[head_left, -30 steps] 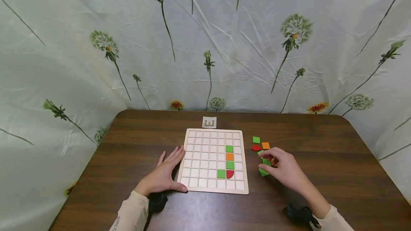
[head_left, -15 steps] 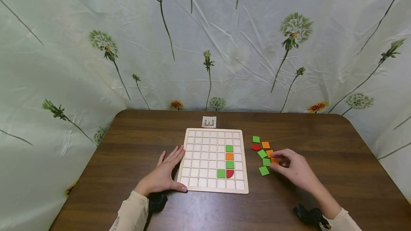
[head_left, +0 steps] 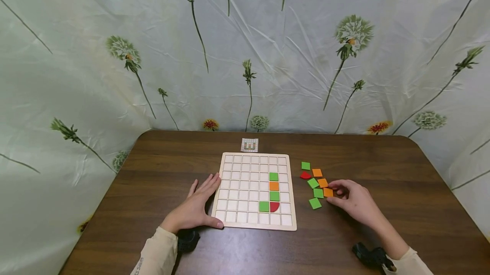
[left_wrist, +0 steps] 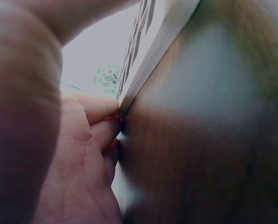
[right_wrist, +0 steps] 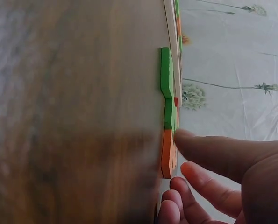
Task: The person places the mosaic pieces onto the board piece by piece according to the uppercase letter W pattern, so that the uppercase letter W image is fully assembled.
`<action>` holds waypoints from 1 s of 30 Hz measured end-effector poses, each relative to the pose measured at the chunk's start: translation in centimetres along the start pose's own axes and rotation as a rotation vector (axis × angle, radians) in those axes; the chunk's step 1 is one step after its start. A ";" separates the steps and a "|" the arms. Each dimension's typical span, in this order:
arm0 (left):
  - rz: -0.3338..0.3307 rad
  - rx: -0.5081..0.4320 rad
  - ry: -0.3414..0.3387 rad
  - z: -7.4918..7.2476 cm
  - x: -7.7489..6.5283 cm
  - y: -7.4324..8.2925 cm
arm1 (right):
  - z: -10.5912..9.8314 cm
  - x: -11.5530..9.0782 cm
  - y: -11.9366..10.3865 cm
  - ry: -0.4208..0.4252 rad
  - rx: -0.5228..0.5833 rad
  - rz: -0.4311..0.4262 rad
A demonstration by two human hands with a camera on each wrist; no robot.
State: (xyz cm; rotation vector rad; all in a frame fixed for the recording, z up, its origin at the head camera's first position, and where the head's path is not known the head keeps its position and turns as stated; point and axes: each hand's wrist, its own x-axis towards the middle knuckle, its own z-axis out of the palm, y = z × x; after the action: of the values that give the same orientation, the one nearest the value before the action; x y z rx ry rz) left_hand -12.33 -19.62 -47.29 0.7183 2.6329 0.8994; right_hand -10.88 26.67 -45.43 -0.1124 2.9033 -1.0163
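Note:
A pale wooden grid board (head_left: 245, 190) lies on the table, with green, orange and red tiles set in its right-hand columns. My left hand (head_left: 199, 207) rests against the board's left side, fingers straight at the edge and thumb at the near left corner; the left wrist view shows fingertips at the board's rim (left_wrist: 157, 51). To the right of the board, my right hand (head_left: 354, 198) is low beside an orange square tile (head_left: 328, 192). Its thumb and forefinger stand apart, tips right at the tile's edge. Green tiles (right_wrist: 166, 72) lie close by in the right wrist view.
Several loose tiles lie between board and right hand: green squares (head_left: 315, 203), orange squares (head_left: 317, 173) and a red rounded piece (head_left: 305, 175). A small printed pattern card (head_left: 249, 145) lies beyond the board. A flower-patterned cloth (head_left: 298, 75) hangs behind the table.
My right hand has drawn back to the right over the loose tiles, uncovering green and orange squares it partly hid before. The left hand and the board have stayed put.

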 end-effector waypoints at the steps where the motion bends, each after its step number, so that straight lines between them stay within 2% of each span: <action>1: -0.001 0.001 0.001 0.0 0.0 0.0 | 0.0 0.0 0.0 -0.005 -0.002 0.004; 10: 0.005 -0.002 0.009 0.0 0.1 -0.1 | -0.2 0.4 0.1 -0.025 -0.038 0.010; 20: -0.019 0.012 -0.006 0.1 -0.1 0.0 | 0.1 0.3 0.3 -0.019 -0.072 -0.018; 30: 0.007 -0.001 0.017 0.1 0.0 -0.1 | -0.2 0.5 0.1 -0.063 -0.086 -0.057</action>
State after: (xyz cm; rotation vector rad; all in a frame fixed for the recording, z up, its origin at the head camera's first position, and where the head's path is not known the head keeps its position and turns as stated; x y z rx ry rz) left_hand -12.32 -19.62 -47.49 0.7227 2.6459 0.9123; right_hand -11.39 26.83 -45.38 -0.2283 2.9024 -0.8788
